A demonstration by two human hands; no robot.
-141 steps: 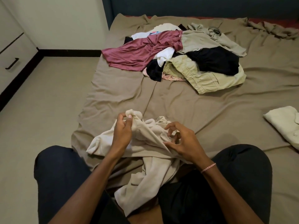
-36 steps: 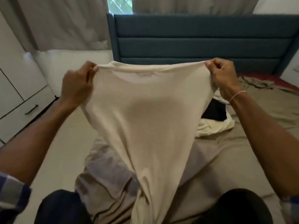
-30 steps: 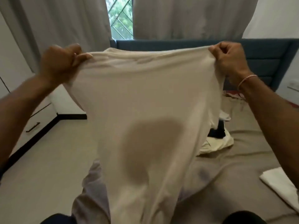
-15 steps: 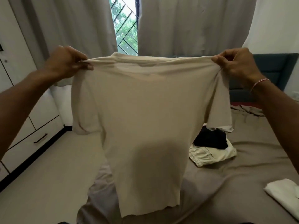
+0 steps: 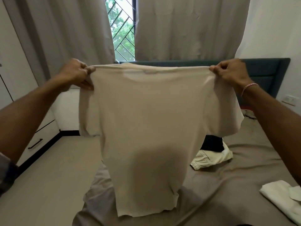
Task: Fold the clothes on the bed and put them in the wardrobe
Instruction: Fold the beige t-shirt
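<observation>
1. One bed (image 5: 247, 173), in a taupe sheet, fills 6 to 3 o'clock.
2. One wardrobe (image 5: 14, 70) stands at 9 o'clock.
3. One beige T-shirt (image 5: 146, 128) hangs at centre above the bed and hides most of the one clothes pile (image 5: 210, 158) at 3 o'clock.
4. One folded white garment (image 5: 283, 198) lies at 4 o'clock.
5. Two hands: left hand (image 5: 75, 72) and right hand (image 5: 231, 72) each pinch one shoulder of the T-shirt.
</observation>
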